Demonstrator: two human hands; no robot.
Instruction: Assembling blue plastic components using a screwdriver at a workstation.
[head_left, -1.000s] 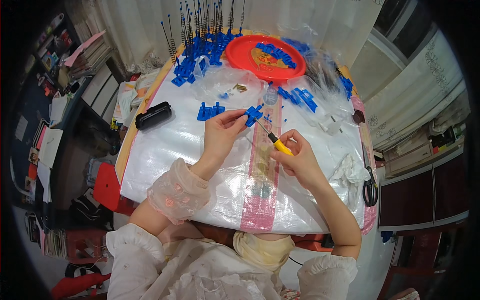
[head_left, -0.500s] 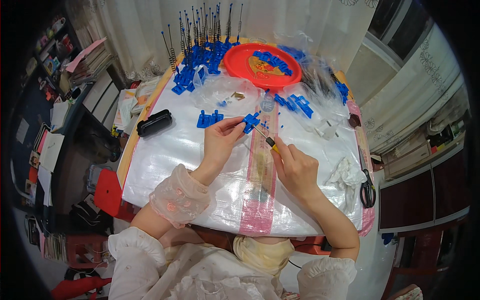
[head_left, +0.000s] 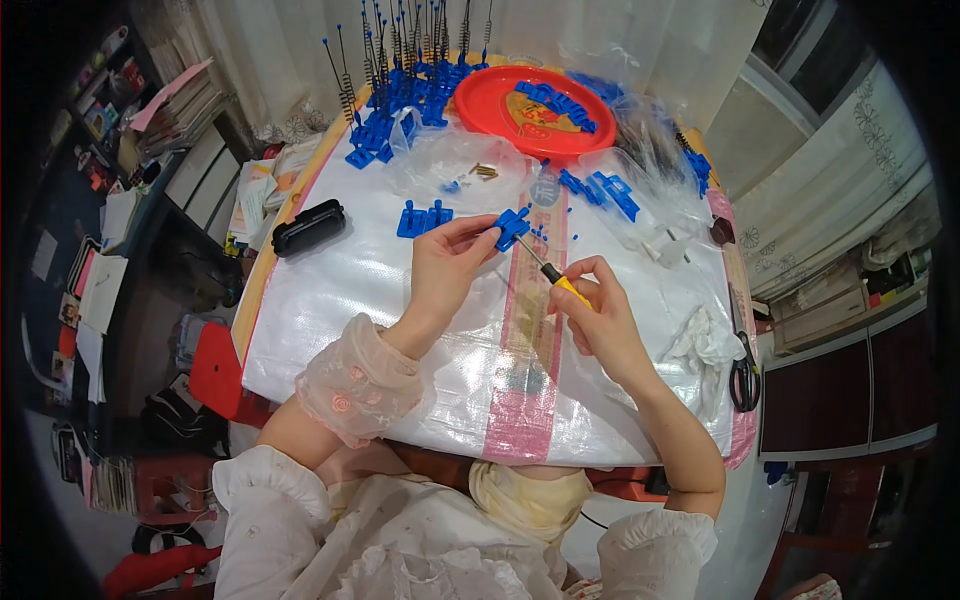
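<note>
Pinched in the fingers of my left hand (head_left: 453,262) is a small blue plastic part (head_left: 512,228). My right hand (head_left: 602,318) grips the yellow and black handle of a screwdriver (head_left: 570,287), and the tip of its shaft meets the blue part. Just left of the held part, two more blue plastic parts (head_left: 424,219) rest on the white woven sheet (head_left: 330,340). Tiny blue pieces lie scattered beyond the screwdriver tip. Brass-coloured screws (head_left: 484,172) sit on a clear plastic bag (head_left: 420,183) farther back.
A red plate (head_left: 470,118) holding blue parts stands at the back. Left of it are many blue bases with upright springy black rods (head_left: 408,85). A black case (head_left: 309,229) lies at the left, crumpled tissue (head_left: 704,340) and black-handled scissors (head_left: 744,382) at the right.
The fingers of my right hand have loosened and shifted along the screwdriver, showing more of its yellow handle. My left hand still holds the blue part. The whole view has shifted slightly.
</note>
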